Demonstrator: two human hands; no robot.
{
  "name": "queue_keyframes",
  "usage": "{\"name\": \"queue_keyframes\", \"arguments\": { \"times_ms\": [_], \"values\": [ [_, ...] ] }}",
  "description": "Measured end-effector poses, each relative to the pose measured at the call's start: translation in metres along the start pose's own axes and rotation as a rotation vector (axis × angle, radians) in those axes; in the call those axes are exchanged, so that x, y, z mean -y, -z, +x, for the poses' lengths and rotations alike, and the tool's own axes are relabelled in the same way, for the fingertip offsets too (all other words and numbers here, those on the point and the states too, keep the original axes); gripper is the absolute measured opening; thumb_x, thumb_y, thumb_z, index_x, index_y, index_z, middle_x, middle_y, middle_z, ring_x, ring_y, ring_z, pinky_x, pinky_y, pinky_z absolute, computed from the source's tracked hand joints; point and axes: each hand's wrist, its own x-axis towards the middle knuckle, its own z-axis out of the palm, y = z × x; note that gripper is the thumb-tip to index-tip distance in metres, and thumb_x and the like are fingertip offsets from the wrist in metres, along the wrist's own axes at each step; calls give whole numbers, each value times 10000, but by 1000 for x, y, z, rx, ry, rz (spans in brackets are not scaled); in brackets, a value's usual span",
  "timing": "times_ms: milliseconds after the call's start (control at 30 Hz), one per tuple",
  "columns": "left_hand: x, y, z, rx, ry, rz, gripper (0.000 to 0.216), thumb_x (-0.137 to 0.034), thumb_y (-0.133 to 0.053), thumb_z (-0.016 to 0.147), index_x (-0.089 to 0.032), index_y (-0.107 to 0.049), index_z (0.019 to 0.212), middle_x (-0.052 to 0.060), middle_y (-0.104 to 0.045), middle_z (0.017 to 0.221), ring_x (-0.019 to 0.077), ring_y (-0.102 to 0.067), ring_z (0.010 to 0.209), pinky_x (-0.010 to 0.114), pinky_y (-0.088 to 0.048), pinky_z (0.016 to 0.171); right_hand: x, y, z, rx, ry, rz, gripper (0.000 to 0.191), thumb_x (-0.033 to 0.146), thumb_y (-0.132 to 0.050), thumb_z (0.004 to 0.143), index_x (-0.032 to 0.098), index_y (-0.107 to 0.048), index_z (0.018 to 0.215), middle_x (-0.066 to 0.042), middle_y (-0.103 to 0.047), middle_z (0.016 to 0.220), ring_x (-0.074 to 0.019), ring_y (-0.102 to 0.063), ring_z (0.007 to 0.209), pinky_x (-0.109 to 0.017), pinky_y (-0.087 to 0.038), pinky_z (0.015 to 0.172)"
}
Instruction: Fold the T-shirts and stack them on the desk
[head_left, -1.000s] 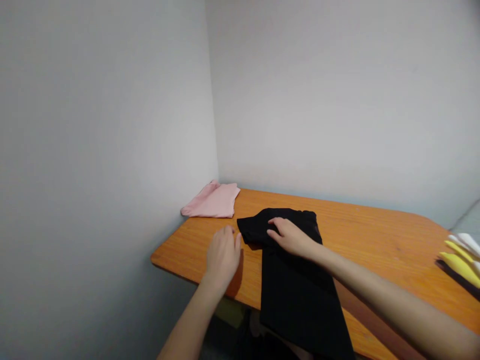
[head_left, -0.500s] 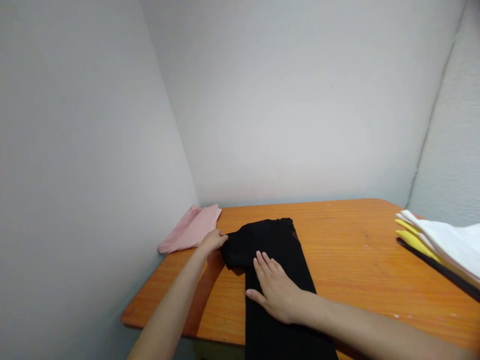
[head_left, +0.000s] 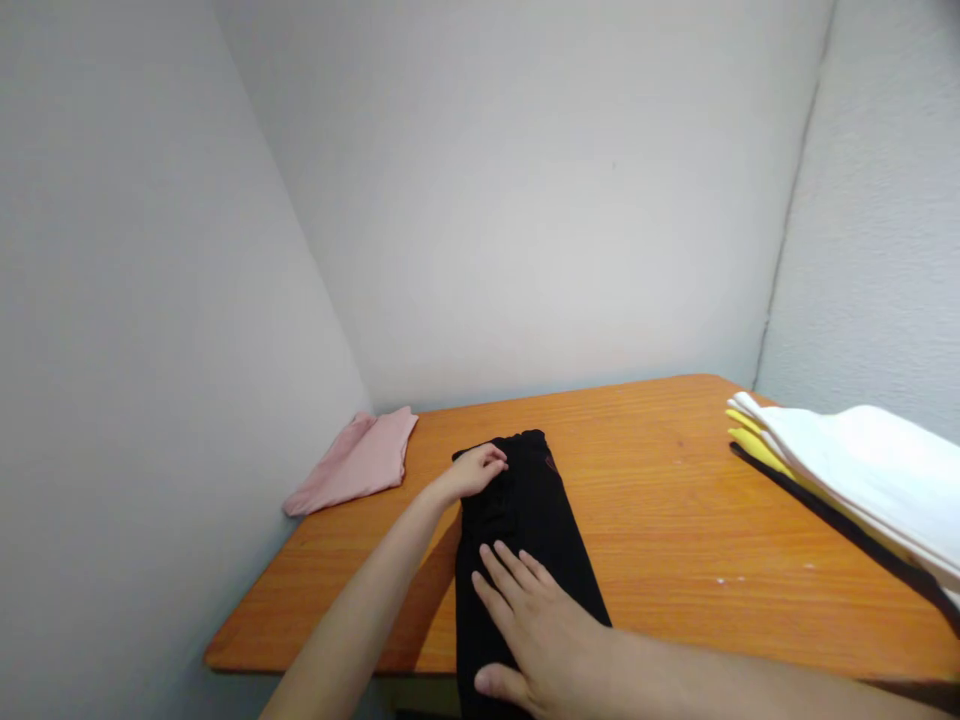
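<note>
A black garment (head_left: 546, 520) lies lengthwise on the table, folded narrow, its near end running over the front edge. At its far end my left hand (head_left: 476, 470) is closed, fingers curled together on the black fabric, with a fold of it apparently pinched. The left side of the garment is turned inward and looks slightly wrinkled. Nearer to me, my right hand (head_left: 544, 625) rests flat on the garment, fingers spread and palm down. A small reddish mark shows by the garment's far right corner.
The orange wooden table (head_left: 645, 470) stands against pale walls. A folded pink cloth (head_left: 356, 465) lies at its far left corner. On the right is a stack of folded clothes (head_left: 847, 455) in white, yellow and black.
My left hand has carried the garment's left flap rightward, over onto its body. My right hand stays flat on the fabric but sits closer to me. The view has shifted right.
</note>
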Motion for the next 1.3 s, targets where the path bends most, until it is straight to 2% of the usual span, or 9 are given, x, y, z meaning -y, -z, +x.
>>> {"name": "queue_keyframes", "arguments": {
  "times_ms": [233, 400, 533, 667, 767, 867, 1033, 1200, 1300],
  "values": [
    [28, -49, -32, -27, -317, 497, 493, -461, -375, 983, -241, -433, 1420, 55, -324, 1549, 199, -199, 1462, 502, 54, 1192, -6, -18, -9, 0, 77, -37, 916, 678, -508, 883, 81, -229, 1520, -228, -26, 1530, -407, 10, 1413, -616, -83, 1138],
    [30, -33, -40, -31, -342, 404, 518, -446, -221, 1022, -220, -362, 1467, 60, -279, 1568, 177, -199, 1461, 468, -108, 1207, -6, 6, -37, 11, 91, 53, 789, 613, -481, 933, 195, -193, 1536, -130, -54, 1564, -333, -36, 1436, -554, -134, 1164],
    [33, 2, -90, -126, -429, 248, 475, -415, -248, 1029, -267, -365, 1465, 37, -308, 1562, 163, -288, 1431, 388, -234, 1190, -34, 22, -83, -24, 48, 81, 840, 587, -603, 878, 280, -179, 1535, -84, -107, 1576, -318, -119, 1436, -519, -200, 1166],
    [34, 19, -144, 132, -477, 470, 602, -566, -467, 932, -332, -346, 1473, 35, -209, 1595, 249, -223, 1455, 460, -209, 1188, -65, 10, -110, -69, 97, -83, 1029, 416, -786, 732, 238, -178, 1543, -106, -127, 1573, -343, -169, 1424, -514, -252, 1155],
    [31, 14, -166, 279, -478, 588, 967, -659, -701, 712, -323, -265, 1507, 77, -56, 1614, 324, -115, 1470, 503, -201, 1176, -73, -6, -110, -130, 125, -277, 896, 141, -638, 746, 222, -226, 1537, -93, -171, 1558, -313, -227, 1413, -503, -317, 1133],
    [29, -1, -178, 279, -460, 705, 1139, -464, -841, 623, -311, -169, 1530, 95, 43, 1609, 334, -55, 1472, 508, -208, 1173, -76, -17, -108, -202, 181, -392, 860, 28, -512, 706, 238, -305, 1514, -75, -265, 1525, -275, -331, 1376, -472, -404, 1085],
    [41, -37, -196, 51, -479, 875, 770, -6, -518, 763, -222, -324, 1476, 85, -183, 1593, 242, -151, 1471, 451, -237, 1185, -71, -10, -121, -263, 237, -313, 779, 12, -476, 785, 327, -346, 1486, -9, -360, 1487, -233, -403, 1339, -445, -399, 1094],
    [30, -44, -210, -8, -538, 586, 430, -157, -502, 824, -175, -558, 1250, 122, -517, 1417, 263, -475, 1309, 392, -412, 1067, -49, 16, -127, -197, 125, 44, 416, 167, -439, 921, 307, -613, 1272, -62, -605, 1284, -236, -560, 1183, -408, -431, 1033],
    [15, -39, -195, -96, -320, 214, 224, -308, -436, 931, -221, -639, 971, 67, -704, 1088, 219, -651, 1005, 311, -501, 857, -52, 27, -102, -354, -118, 312, 388, 311, -305, 985, 229, -683, 1007, -91, -700, 974, -238, -644, 925, -376, -513, 837]
  ]
}}
